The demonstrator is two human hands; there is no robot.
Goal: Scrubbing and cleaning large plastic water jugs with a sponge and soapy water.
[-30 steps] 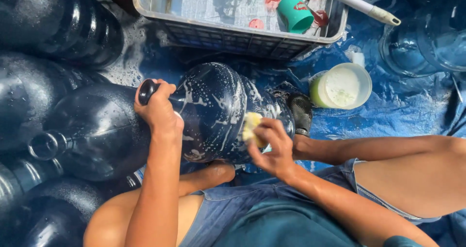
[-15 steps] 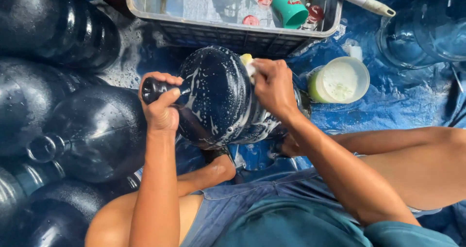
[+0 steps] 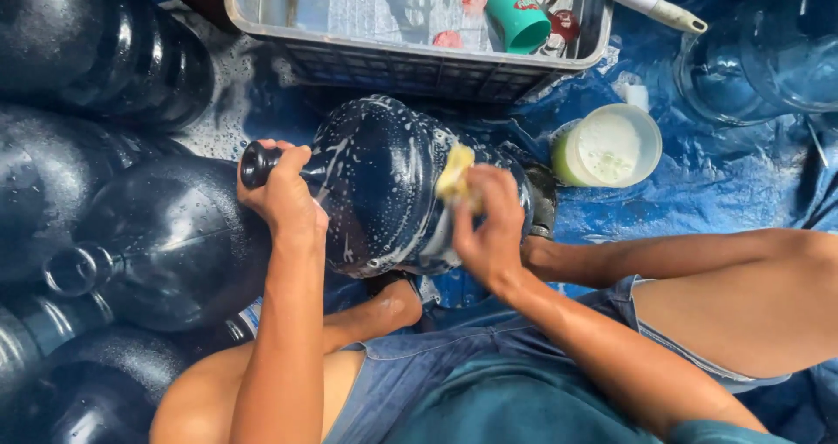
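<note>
A large dark blue water jug lies on its side in front of me, streaked with white soap suds. My left hand grips its neck near the black mouth at the left. My right hand presses a yellow sponge against the jug's soapy side. My bare legs and denim shorts sit below the jug, one foot tucked under it.
Several more dark jugs are stacked at the left. A grey crate at the top holds water, red caps and a green cup. A tub of soapy liquid stands to the right on the blue tarp. Clear jugs fill the top right.
My right hand has brought the sponge back down from the jug's far upper edge to its near side. The left hand keeps its hold on the neck.
</note>
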